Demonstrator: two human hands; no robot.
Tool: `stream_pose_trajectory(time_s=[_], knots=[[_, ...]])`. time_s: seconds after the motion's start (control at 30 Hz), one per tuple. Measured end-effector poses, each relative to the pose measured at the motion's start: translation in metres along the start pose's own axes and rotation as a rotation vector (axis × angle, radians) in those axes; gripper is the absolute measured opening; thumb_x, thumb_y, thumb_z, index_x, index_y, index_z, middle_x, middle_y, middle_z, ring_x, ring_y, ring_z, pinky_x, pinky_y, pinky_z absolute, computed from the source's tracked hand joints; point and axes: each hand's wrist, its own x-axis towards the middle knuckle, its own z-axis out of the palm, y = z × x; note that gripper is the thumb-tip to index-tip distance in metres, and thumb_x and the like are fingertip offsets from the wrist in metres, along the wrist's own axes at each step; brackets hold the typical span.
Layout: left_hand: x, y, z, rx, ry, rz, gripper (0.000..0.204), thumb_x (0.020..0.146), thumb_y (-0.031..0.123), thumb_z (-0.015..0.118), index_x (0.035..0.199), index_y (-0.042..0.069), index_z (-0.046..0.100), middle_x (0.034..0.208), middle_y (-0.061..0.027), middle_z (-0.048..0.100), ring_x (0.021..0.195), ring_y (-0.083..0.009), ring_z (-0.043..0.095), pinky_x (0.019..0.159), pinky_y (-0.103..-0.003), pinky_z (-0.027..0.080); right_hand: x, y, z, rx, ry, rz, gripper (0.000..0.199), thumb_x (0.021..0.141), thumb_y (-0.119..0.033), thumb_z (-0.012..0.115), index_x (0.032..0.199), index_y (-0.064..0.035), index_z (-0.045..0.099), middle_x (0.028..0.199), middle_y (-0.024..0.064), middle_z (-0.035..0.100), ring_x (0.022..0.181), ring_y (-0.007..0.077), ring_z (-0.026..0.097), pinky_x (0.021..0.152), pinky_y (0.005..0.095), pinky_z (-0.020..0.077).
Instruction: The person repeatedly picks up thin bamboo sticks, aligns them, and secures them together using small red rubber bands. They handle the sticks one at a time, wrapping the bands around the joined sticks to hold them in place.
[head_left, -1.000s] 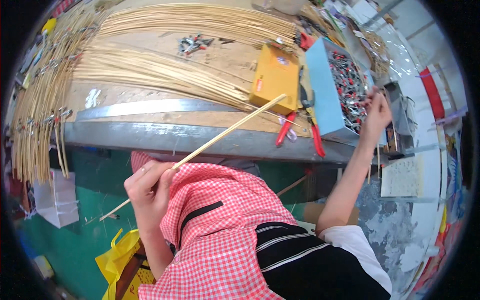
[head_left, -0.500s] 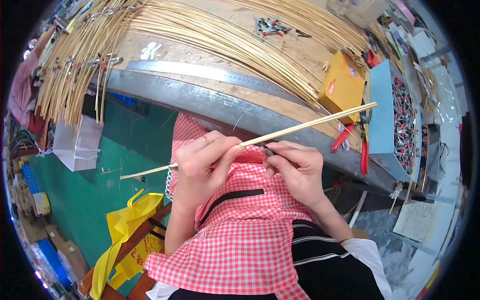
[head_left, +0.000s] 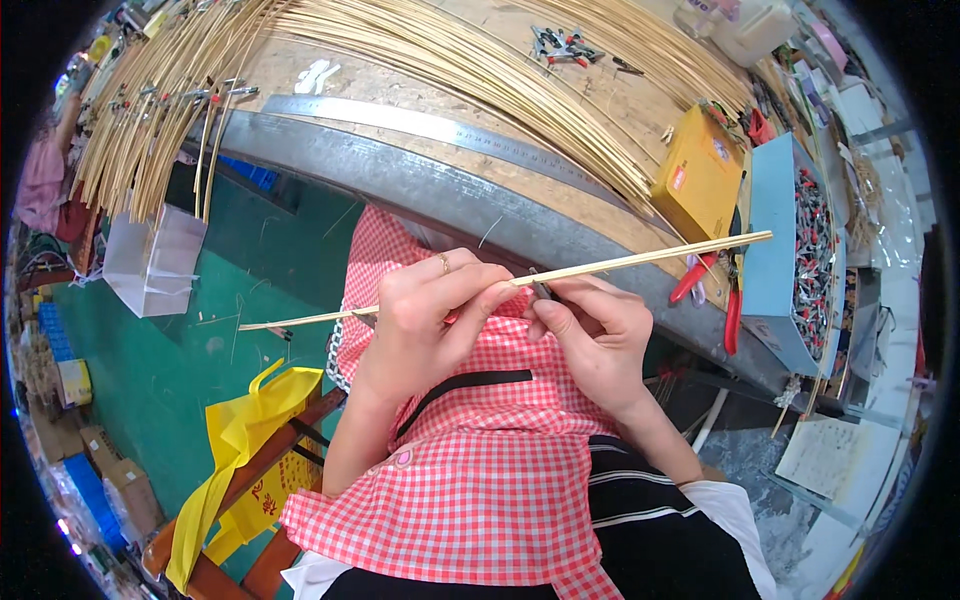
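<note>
My left hand is closed around a thin bundle of pale bamboo strips, pinching it between thumb and fingers above my lap. The strips slant across in front of me, their right end higher than the left. Close beside it, my right hand is closed on a small dark clip, whose tip meets the strips just right of my left thumb. My fingers cover much of the clip, so its jaws are hard to make out.
Long bamboo strips and a steel ruler lie on the workbench, whose grey metal edge runs before me. At right are a yellow box, red-handled pliers and a blue box of clips. A yellow bag hangs lower left.
The strips have tilted closer to level, their right end lower and farther right. My right hand has brought the clip up to the strips. The whole view has shifted slightly.
</note>
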Motion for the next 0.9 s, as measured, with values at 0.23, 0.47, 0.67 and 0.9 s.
stream_pose_trajectory(time_s=[0.23,0.47,0.67,0.9], knots=[[0.0,0.002,-0.004,-0.111,-0.174,-0.071,0.009,0.078,0.004,0.066,0.086,0.0,0.068,0.07,-0.0112,0.064,0.06,-0.0202,0.062,0.054,-0.03,0.046,0.002,0.004,-0.02,0.296,0.102,-0.083,0.017,0.083,0.003,0.063,0.1,0.0067,0.065,0.083,0.0084,0.061,0.067,0.0118,0.054,0.058,0.0222,0.0434],[0.006,-0.007,-0.021,-0.148,-0.014,-0.114,0.018,0.085,0.005,0.06,0.1,0.0,0.068,0.087,-0.0122,0.069,0.079,-0.0212,0.067,0.07,-0.029,0.051,0.008,0.006,-0.042,0.42,0.252,-0.086,0.009,0.087,-0.001,0.061,0.089,0.0054,0.066,0.074,0.0104,0.063,0.058,0.012,0.058,0.051,0.0225,0.0468],[0.002,-0.027,-0.076,0.064,0.289,-0.178,0.019,0.09,0.007,0.054,0.1,-0.003,0.067,0.088,-0.0099,0.069,0.086,-0.0166,0.064,0.078,-0.027,0.047,0.017,0.002,-0.108,0.433,0.443,-0.19,0.016,0.091,-0.015,0.059,0.089,0.0007,0.062,0.069,0.0042,0.056,0.054,0.008,0.047,0.047,0.019,0.038],[-0.013,-0.041,-0.122,0.424,0.368,-0.232,0.021,0.093,0.009,0.052,0.106,0.0,0.065,0.095,-0.0097,0.068,0.091,-0.0192,0.063,0.081,-0.028,0.046,0.008,0.003,-0.193,0.652,0.432,-0.313,0.017,0.093,-0.017,0.057,0.09,-0.0002,0.057,0.074,-0.0001,0.043,0.061,0.007,0.034,0.05,0.0205,0.027]])
